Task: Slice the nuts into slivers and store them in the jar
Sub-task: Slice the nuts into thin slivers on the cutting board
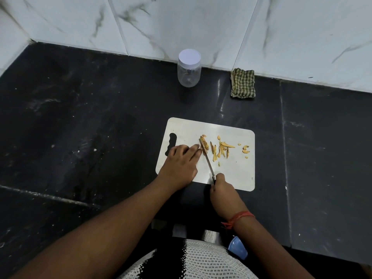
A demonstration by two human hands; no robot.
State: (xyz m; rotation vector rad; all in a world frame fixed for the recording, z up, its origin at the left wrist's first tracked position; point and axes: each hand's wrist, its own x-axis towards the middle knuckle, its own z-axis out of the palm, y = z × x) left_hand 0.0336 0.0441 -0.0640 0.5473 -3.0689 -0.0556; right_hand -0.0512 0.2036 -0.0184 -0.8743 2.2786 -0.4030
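A white cutting board [237, 174] lies on the black counter. Several pale yellow nut slivers [220, 149] are strewn across its middle, and a few bits [245, 149] lie nearer the right edge. My right hand [223, 193] grips the handle of a small knife [207, 159], whose blade points up-left with its tip at a nut piece [204, 142]. My left hand [181, 165] rests on the board's left part, its fingertips pressing beside that nut piece, right against the blade. A clear jar [188, 74] with a white lid on stands at the back by the wall.
A folded green checked cloth [243, 83] lies against the white marble wall, right of the jar. The black counter [100, 117] spreads wide to the left and right of the board. A blue object [238, 249] shows near my body at the counter's front edge.
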